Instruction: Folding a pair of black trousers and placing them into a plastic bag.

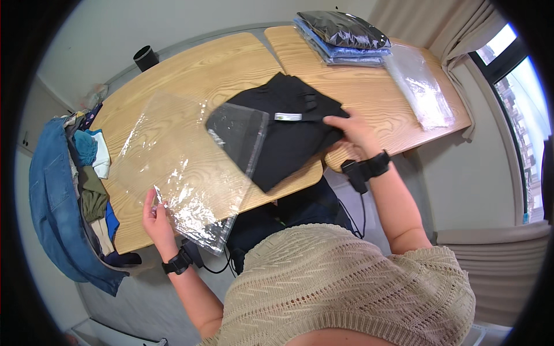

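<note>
A folded black garment (294, 138) with a small white label lies across the front middle of the wooden table, its left corner covered by a clear plastic bag (179, 155). My right hand (355, 131) grips the garment's right edge, thumb on top and fingers underneath. At the bag's near left edge is my left hand (157, 216), its fingers closed on the thin plastic. The bag spreads out between the two hands, and its near corner hangs over the table's front edge. Most of the garment is outside the bag.
Bagged folded clothes (346, 37) are stacked at the far right. Beside them lies a pile of clear plastic bags (421, 86). Blue jeans (55, 196) and other loose clothes (92, 193) heap at the left edge. A black bin (145, 58) stands behind the table.
</note>
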The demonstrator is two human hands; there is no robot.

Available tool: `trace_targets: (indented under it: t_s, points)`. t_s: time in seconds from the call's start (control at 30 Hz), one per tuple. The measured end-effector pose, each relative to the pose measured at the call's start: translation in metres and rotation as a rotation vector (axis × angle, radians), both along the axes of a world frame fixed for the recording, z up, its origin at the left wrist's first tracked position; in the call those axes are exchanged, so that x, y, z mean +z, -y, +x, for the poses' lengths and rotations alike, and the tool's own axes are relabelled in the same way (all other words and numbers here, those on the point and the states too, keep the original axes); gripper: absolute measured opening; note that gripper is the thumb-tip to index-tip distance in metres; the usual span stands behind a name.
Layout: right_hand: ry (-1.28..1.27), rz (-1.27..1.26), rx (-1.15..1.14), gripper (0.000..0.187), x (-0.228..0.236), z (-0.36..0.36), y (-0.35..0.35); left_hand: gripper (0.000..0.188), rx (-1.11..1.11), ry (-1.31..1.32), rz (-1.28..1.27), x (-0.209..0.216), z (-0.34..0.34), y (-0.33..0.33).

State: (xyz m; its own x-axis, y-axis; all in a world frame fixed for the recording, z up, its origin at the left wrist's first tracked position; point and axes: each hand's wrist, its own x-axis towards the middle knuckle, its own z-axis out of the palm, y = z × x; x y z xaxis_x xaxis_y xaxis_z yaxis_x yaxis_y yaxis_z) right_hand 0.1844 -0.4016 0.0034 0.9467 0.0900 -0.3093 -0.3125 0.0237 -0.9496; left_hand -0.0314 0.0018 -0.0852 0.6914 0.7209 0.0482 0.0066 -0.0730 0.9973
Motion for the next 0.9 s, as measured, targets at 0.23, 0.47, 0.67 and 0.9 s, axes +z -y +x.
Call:
trace_targets:
  t_s: [0.23,0.47,0.67,0.9]
  points:
    - [-0.204,0.480,-0.195,0.029,-0.013,0.019,0.066,0.044,-0.003,-0.014,-0.039,0.002,0.004,0.001]
    - [-0.265,0.548,-0.180,0.030,-0.021,-0.011,0.026,0.043,0.070,-0.024,0.006,0.004,0.008,0.003]
    - [-0.277,0.649,-0.133,0.020,-0.021,0.001,0.013,0.042,-0.010,-0.071,0.016,0.006,0.005,0.002]
    - [-0.183,0.766,-0.017,0.037,-0.024,0.006,0.032,0.046,-0.042,-0.148,0.022,0.016,0.010,0.005]
